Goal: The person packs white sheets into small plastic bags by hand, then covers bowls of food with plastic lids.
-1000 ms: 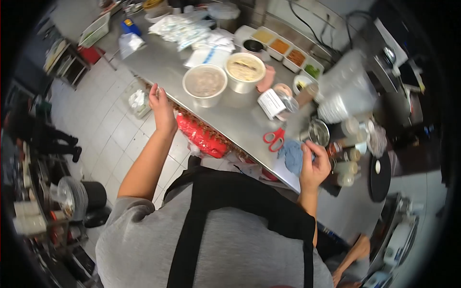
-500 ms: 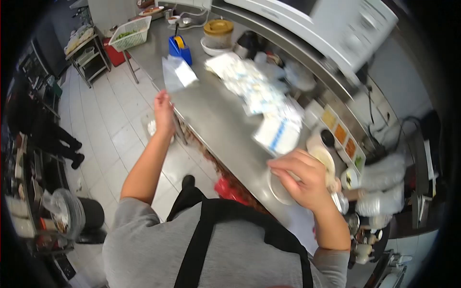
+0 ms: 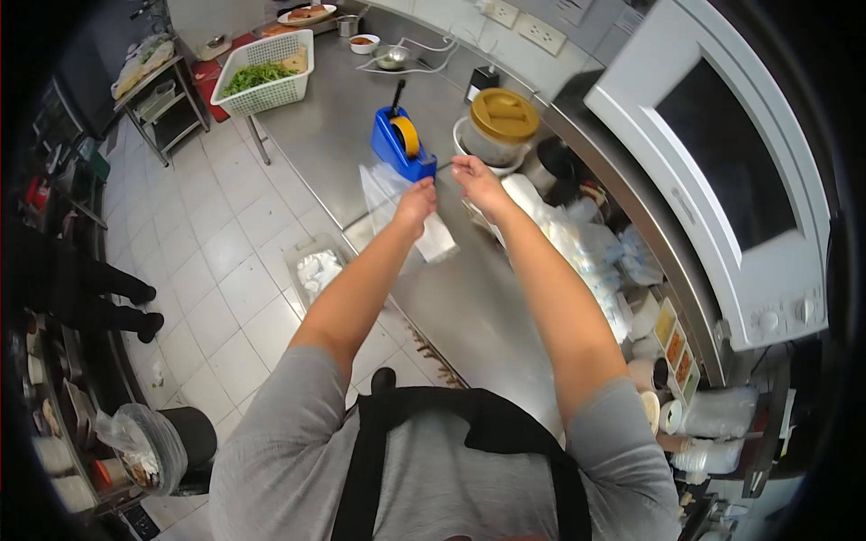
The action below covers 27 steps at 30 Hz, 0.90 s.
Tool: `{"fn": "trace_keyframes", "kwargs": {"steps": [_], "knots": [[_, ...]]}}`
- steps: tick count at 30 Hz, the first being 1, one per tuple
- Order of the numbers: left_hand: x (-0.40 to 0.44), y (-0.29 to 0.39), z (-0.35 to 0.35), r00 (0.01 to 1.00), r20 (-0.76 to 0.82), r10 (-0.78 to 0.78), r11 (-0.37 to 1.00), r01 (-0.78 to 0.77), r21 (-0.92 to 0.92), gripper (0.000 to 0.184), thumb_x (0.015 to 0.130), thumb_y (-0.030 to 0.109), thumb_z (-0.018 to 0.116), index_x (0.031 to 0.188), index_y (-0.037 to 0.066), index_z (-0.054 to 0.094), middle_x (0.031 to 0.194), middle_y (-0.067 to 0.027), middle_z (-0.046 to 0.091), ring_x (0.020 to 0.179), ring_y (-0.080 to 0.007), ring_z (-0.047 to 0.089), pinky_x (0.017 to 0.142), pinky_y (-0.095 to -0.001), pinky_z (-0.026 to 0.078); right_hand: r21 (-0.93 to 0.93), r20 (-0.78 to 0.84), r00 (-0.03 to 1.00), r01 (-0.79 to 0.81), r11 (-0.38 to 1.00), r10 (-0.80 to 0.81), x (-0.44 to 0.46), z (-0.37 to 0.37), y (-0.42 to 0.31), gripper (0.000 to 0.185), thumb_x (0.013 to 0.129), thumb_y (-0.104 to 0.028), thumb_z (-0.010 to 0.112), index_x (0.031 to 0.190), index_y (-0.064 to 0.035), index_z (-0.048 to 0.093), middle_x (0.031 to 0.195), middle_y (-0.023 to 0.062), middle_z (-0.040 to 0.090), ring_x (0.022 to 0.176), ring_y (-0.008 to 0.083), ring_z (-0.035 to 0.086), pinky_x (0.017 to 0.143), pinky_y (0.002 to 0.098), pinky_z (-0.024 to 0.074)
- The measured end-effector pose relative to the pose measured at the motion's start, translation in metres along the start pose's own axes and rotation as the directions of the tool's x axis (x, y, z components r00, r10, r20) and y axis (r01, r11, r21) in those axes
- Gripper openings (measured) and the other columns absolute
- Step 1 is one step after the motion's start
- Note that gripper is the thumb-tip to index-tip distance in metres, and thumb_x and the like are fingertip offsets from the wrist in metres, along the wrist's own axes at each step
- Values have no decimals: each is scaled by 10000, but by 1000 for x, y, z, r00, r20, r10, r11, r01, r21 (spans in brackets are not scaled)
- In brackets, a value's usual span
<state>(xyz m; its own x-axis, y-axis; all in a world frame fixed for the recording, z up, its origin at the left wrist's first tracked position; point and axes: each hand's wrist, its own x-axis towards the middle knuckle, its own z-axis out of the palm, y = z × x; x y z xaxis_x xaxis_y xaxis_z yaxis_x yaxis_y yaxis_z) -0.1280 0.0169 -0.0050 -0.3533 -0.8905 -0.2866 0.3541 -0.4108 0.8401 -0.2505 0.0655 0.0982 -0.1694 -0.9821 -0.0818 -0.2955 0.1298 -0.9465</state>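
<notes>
My left hand (image 3: 417, 204) is over a clear plastic bag (image 3: 382, 187) with something white in or under it. Its fingers are drawn together at the front of a blue tape dispenser (image 3: 390, 137) carrying a yellow-cored roll (image 3: 406, 135); whatever they pinch is too small to make out. Just right of the dispenser, my right hand (image 3: 480, 187) reaches forward, its fingers bent but apart, with nothing visible in them. Beyond it stands a tub with a mustard-coloured lid (image 3: 505, 115) in a white bowl.
A white basket of greens (image 3: 300, 84) sits at the counter's far left. White packets (image 3: 577, 252) lie along the right side beneath a microwave (image 3: 749, 144). Below the left edge is a bin with white contents (image 3: 317, 269). Another person's legs (image 3: 113, 298) show at far left.
Both hands have come together at the tape dispenser: the right from the near end of the counter, the left from beside its edge. The view has also shifted.
</notes>
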Motion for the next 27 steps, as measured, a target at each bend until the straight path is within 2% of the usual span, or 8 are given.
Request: {"fn": "trace_keyframes", "kwargs": {"steps": [2,7,11,14,18,21,26,27], "knots": [[6,1,-5,1000,-4,-15,1000,15,-12,280,931,188,492,1172,54,542,1068,-50,574,977,-163,542,862,-301,445,34,-80,995,54,998,-51,45,16,14,376,907,-217,543,1235,-48,474,1184,114,567,1043,204,553,859,319,440],[1,11,-11,998,-18,-63,996,61,-69,323,949,274,485,1119,8,550,1027,-84,569,975,-185,536,849,-321,467,-21,-141,988,60,998,-62,100,47,52,360,920,-228,522,1219,-35,465,957,110,666,954,197,600,874,324,436],[-10,28,-14,989,-48,-136,991,137,4,440,968,409,398,1110,26,562,957,-82,573,820,-196,578,746,-336,491,166,-92,989,-96,981,112,95,51,37,472,878,-175,592,1257,42,411,919,125,669,904,194,615,836,314,453],[-10,41,-17,980,-24,-198,979,199,36,558,964,504,316,1093,27,574,911,-85,570,665,-203,580,634,-329,489,121,-98,969,-213,970,225,91,57,12,600,837,-133,641,1323,62,346,864,140,667,842,192,632,809,311,468],[0,38,-16,987,-43,-152,987,154,45,661,945,571,273,1087,0,574,921,-101,574,579,-211,572,543,-318,478,129,-261,962,-43,991,76,85,58,3,678,755,-23,688,1332,72,344,837,144,666,752,200,646,742,281,492],[-2,39,-9,985,-45,-166,984,168,58,693,936,600,247,1050,13,597,978,-105,593,628,-208,580,612,-344,491,258,-255,964,137,956,-70,18,39,-19,668,748,-5,690,1326,60,362,804,125,661,745,180,644,755,279,490],[-1,52,-4,981,-88,-171,976,181,122,693,886,656,347,1030,34,615,922,-76,618,647,-181,551,588,-316,453,261,-274,962,71,963,3,-165,-2,-28,660,770,6,672,1346,19,349,725,65,639,731,144,632,752,257,483],[0,54,-3,978,-110,-179,974,192,121,624,867,622,454,996,39,637,853,-51,618,629,-150,523,539,-277,404,282,-285,958,45,958,39,-193,-7,-22,655,777,7,668,1347,16,347,720,58,638,734,141,630,750,254,481]]}}
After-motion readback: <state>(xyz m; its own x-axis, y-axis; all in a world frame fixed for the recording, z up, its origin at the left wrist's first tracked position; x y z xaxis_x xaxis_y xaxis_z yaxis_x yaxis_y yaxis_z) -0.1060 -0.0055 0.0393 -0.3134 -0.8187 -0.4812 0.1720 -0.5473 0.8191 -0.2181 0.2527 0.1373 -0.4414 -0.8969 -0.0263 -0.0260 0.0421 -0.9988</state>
